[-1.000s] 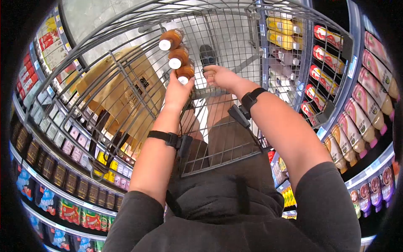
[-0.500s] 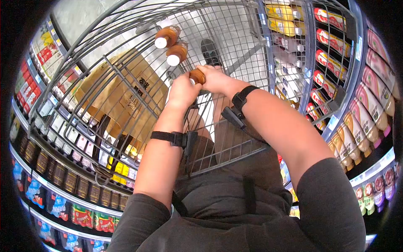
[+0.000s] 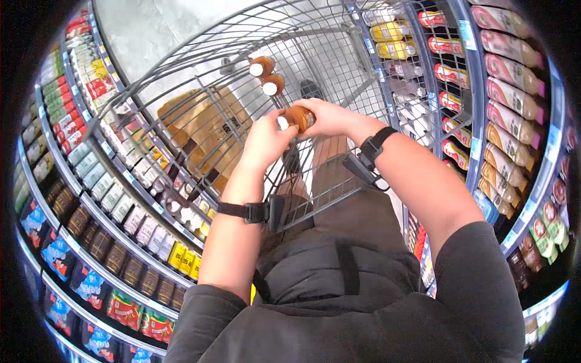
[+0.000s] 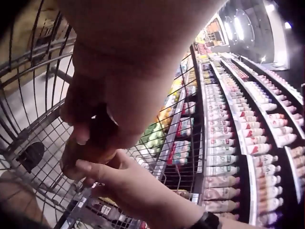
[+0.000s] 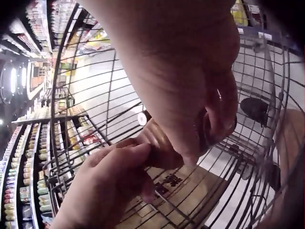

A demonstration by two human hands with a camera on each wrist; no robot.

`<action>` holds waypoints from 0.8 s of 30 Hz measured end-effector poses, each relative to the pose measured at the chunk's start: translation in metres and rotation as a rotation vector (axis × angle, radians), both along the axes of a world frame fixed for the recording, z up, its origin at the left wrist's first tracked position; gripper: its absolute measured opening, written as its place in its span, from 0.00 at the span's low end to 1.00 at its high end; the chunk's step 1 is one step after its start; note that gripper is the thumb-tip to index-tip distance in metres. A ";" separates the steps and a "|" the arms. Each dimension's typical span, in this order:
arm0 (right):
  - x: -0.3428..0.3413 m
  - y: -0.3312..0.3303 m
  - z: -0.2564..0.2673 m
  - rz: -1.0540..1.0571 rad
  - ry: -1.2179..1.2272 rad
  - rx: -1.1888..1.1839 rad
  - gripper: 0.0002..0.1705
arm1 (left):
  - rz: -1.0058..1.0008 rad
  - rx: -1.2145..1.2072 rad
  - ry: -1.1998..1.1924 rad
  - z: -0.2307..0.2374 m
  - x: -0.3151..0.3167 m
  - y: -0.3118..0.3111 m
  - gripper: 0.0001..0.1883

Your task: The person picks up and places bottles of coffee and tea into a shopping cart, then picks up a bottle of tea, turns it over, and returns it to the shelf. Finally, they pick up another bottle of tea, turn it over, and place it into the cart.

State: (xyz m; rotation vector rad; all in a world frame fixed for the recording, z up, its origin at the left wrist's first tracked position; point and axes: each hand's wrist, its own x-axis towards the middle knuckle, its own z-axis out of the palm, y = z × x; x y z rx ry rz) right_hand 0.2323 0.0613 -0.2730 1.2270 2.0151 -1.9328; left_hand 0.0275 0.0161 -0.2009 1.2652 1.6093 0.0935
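Both hands hold a brown bottle with a white cap (image 3: 301, 118) over the near end of a wire shopping cart (image 3: 330, 212). My left hand (image 3: 265, 145) grips it at the cap end, thumb against its side. Around the other end of the body curl the fingers of my right hand (image 3: 330, 118). In the right wrist view, the ribbed amber side of the bottle (image 5: 164, 142) shows between the two hands. Two similar capped bottles (image 3: 272, 85) stand side by side just beyond, inside the cart.
A brown paper bag (image 3: 209, 124) with dark print lies to the left, seen through the cart's wires. Shelves of packaged drinks (image 3: 115, 242) curve along the left side. More shelves with bottles (image 3: 508, 91) stand close on the right. A dark shoe (image 3: 311, 89) is visible below the cart.
The nearest of three bottles in a row has come away from the other two, toward the body. The right hand, apart from it at first, now grips it too. The head view has shifted.
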 end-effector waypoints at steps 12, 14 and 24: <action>-0.009 -0.053 0.206 -0.023 -0.008 -0.288 0.42 | 0.166 0.037 -0.269 0.192 -0.049 -0.064 0.22; -0.012 -0.071 0.244 -0.006 0.025 -0.234 0.41 | 0.174 0.051 -0.312 0.222 -0.061 -0.084 0.20; -0.009 -0.169 0.364 -0.098 0.156 -0.276 0.36 | 0.182 0.244 -0.622 0.294 -0.080 -0.137 0.09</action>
